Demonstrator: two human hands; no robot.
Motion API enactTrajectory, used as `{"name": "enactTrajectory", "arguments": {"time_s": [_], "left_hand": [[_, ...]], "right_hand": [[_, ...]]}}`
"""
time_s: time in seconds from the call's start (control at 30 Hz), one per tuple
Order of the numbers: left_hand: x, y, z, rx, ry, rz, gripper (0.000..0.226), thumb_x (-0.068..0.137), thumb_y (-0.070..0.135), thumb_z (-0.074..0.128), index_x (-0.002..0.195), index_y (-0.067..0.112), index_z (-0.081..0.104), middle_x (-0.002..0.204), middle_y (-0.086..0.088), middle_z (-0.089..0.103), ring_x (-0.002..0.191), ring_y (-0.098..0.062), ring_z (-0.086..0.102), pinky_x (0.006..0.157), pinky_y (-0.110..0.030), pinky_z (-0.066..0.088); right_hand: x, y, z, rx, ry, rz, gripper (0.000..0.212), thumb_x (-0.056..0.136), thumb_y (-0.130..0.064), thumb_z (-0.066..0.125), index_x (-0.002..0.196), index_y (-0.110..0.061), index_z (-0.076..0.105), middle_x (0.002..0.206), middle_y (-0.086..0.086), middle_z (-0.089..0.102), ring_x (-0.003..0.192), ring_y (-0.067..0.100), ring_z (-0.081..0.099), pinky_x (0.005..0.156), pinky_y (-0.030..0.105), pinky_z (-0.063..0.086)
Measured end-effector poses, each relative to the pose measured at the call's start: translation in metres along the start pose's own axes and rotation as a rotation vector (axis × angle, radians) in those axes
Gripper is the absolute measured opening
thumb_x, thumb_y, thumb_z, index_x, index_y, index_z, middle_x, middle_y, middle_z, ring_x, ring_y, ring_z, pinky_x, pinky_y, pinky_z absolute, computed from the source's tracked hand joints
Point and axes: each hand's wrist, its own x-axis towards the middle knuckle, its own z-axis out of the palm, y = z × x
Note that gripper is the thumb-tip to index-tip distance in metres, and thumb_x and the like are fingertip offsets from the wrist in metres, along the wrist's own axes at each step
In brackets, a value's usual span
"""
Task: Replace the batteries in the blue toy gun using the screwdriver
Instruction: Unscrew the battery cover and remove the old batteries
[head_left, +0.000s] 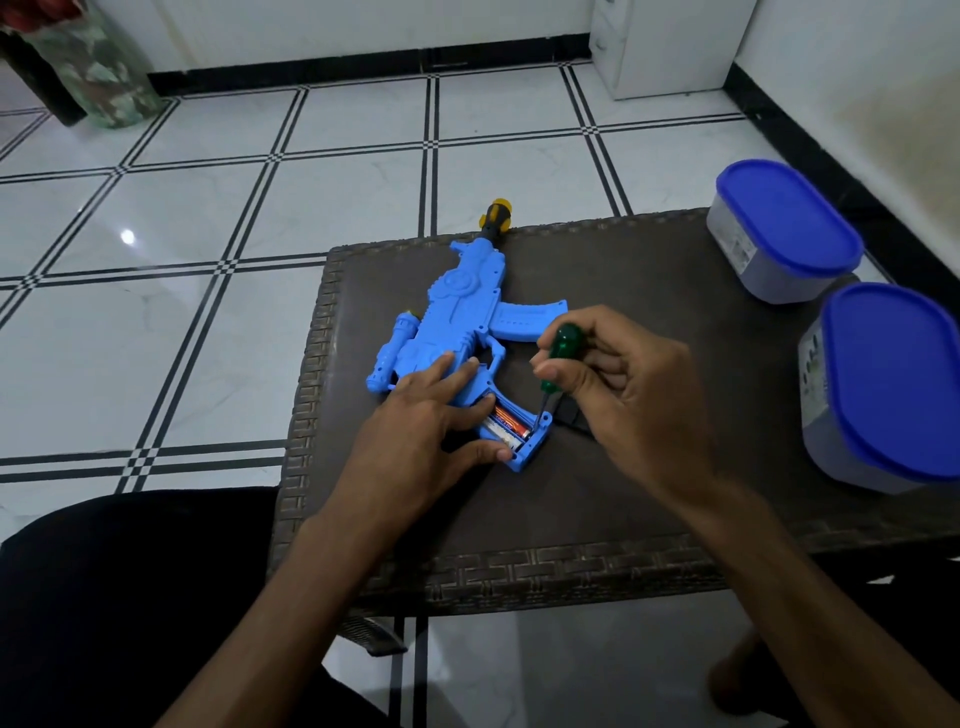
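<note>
Blue toy gun (457, 317) lies on desk (649, 291), battery bay uncovered, batteries (506, 422) seated. Left hand (415, 415) spread, steadying it. Right hand (618, 379) grip pinches screwdriver (563, 345), tip at bay edge. Judged step: prying batteries; next needs gentle leverage.

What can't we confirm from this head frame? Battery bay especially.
- Battery count and polarity: the left hand covers part of the open bay on the toy gun; the battery print is too small.
- Screwdriver tip contact: too small.
- Dark piece beside the grip: mostly hidden by the right hand.
- Near container: cut by right edge.
</note>
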Motion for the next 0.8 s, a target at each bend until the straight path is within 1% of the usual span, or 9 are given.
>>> {"name": "enactTrajectory", "arguments": {"time_s": [0.1, 0.2, 0.27, 0.33, 0.5, 0.63, 0.7, 0.77, 0.8], "left_hand": [[-0.001, -0.001, 0.001, 0.0, -0.008, -0.001, 0.067, 0.075, 0.07, 0.054, 0.129, 0.031, 0.06, 0.153, 0.009, 0.035, 0.147, -0.011, 0.017, 0.116, -0.038, 0.023], [-0.001, -0.002, 0.001, 0.006, 0.002, 0.009, 0.077, 0.07, 0.078, 0.041, 0.127, 0.03, 0.062, 0.152, 0.006, 0.038, 0.146, -0.014, 0.022, 0.115, -0.04, 0.026], [0.0, -0.002, 0.001, 0.01, -0.012, 0.002, 0.081, 0.069, 0.08, 0.034, 0.128, 0.031, 0.061, 0.152, 0.006, 0.037, 0.146, -0.014, 0.022, 0.116, -0.04, 0.025], [0.001, -0.002, -0.001, 0.021, -0.035, 0.0, 0.08, 0.071, 0.082, 0.041, 0.13, 0.031, 0.059, 0.153, 0.006, 0.035, 0.147, -0.014, 0.019, 0.117, -0.039, 0.022], [0.002, 0.002, -0.004, 0.049, -0.058, -0.007, 0.066, 0.078, 0.068, 0.054, 0.133, 0.031, 0.056, 0.155, 0.005, 0.031, 0.148, -0.014, 0.016, 0.118, -0.036, 0.016], [0.002, 0.004, -0.005, 0.035, -0.078, -0.024, 0.062, 0.079, 0.064, 0.055, 0.133, 0.033, 0.054, 0.156, 0.006, 0.028, 0.148, -0.012, 0.013, 0.118, -0.033, 0.014], [0.001, 0.004, -0.006, 0.039, -0.085, -0.031, 0.061, 0.079, 0.063, 0.055, 0.133, 0.034, 0.054, 0.156, 0.006, 0.028, 0.148, -0.012, 0.013, 0.118, -0.034, 0.014], [0.002, 0.005, -0.006, 0.043, -0.093, -0.038, 0.061, 0.079, 0.064, 0.055, 0.133, 0.034, 0.054, 0.156, 0.007, 0.027, 0.148, -0.011, 0.012, 0.117, -0.033, 0.014], [0.002, 0.005, -0.006, 0.047, -0.095, -0.04, 0.061, 0.079, 0.064, 0.055, 0.133, 0.035, 0.054, 0.156, 0.008, 0.027, 0.148, -0.011, 0.012, 0.117, -0.033, 0.014]], "right_hand": [[-0.002, 0.001, -0.003, 0.02, -0.001, 0.02, 0.011, 0.087, -0.011, 0.071, 0.097, -0.011, 0.065, 0.09, -0.002, 0.072, 0.084, 0.007, 0.072, 0.071, 0.035, 0.06], [-0.006, 0.002, -0.005, 0.019, 0.005, 0.034, 0.012, 0.087, -0.012, 0.07, 0.098, -0.012, 0.064, 0.09, -0.005, 0.072, 0.084, 0.004, 0.071, 0.071, 0.032, 0.06], [-0.008, 0.003, -0.006, 0.032, 0.016, 0.051, 0.012, 0.087, -0.013, 0.07, 0.097, -0.012, 0.063, 0.089, -0.006, 0.072, 0.084, 0.003, 0.072, 0.071, 0.031, 0.061], [-0.011, 0.004, -0.007, 0.05, 0.031, 0.083, 0.012, 0.087, -0.012, 0.07, 0.096, -0.012, 0.062, 0.089, -0.007, 0.073, 0.084, 0.003, 0.072, 0.071, 0.031, 0.061], [-0.019, 0.008, -0.011, 0.184, 0.063, 0.155, 0.014, 0.089, -0.007, 0.067, 0.092, -0.016, 0.058, 0.088, -0.001, 0.074, 0.088, 0.014, 0.073, 0.078, 0.038, 0.059], [-0.026, 0.013, -0.014, 0.25, 0.09, 0.165, 0.013, 0.09, -0.008, 0.065, 0.093, -0.018, 0.057, 0.09, 0.003, 0.074, 0.091, 0.019, 0.073, 0.081, 0.045, 0.058], [-0.03, 0.014, -0.015, 0.286, 0.115, 0.169, 0.014, 0.09, -0.011, 0.065, 0.093, -0.023, 0.057, 0.092, 0.004, 0.073, 0.092, 0.023, 0.072, 0.082, 0.048, 0.058], [-0.034, 0.015, -0.017, 0.319, 0.144, 0.179, 0.019, 0.09, -0.009, 0.065, 0.092, -0.025, 0.057, 0.093, 0.006, 0.073, 0.093, 0.025, 0.072, 0.083, 0.047, 0.057], [-0.036, 0.015, -0.018, 0.332, 0.156, 0.188, 0.019, 0.09, -0.004, 0.065, 0.092, -0.021, 0.056, 0.093, 0.008, 0.073, 0.094, 0.025, 0.072, 0.084, 0.046, 0.057]]}}
